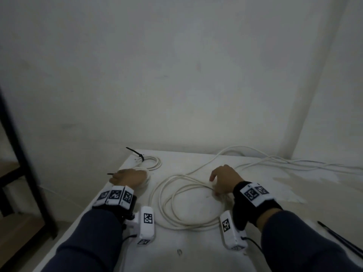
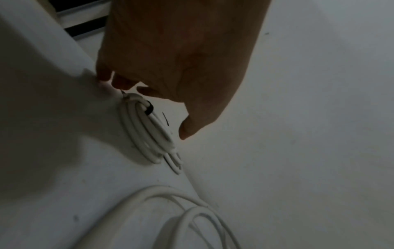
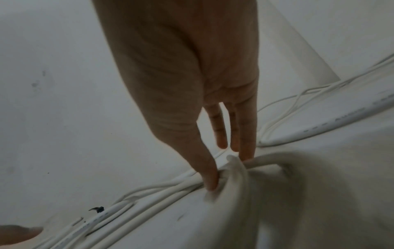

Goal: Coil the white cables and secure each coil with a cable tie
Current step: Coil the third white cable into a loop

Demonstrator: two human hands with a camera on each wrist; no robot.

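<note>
Head view: nearest the camera, two blue sleeves (image 1: pixel 92 240) are reaching forward over a white table (image 1: pixel 188 250), each wrist wearing a band with white marker blocks. The left hand (image 1: pixel 128 178) is lying palm-down over a small tied coil (image 1: pixel 145 178) at the table's left edge, a black tie (image 1: pixel 111 174) sticking out past the fingers; whether they are gripping it cannot be told here. A second coil (image 1: pixel 152 162), bound with a black tie, is lying just behind. The right hand (image 1: pixel 224 178) is pressing down on the big loose cable (image 1: pixel 176 205), which is looping between the hands and trailing off right. Spare ties (image 1: pixel 341 240) are lying at the right edge.

Left wrist view: the left hand (image 2: pixel 177 55) is hovering with loosely curled fingers above the tied coil (image 2: pixel 147 133), holding nothing.

Right wrist view: the right hand (image 3: pixel 192 84) is pinching several cable (image 3: pixel 162 187) strands between thumb and fingers against the table.
</note>
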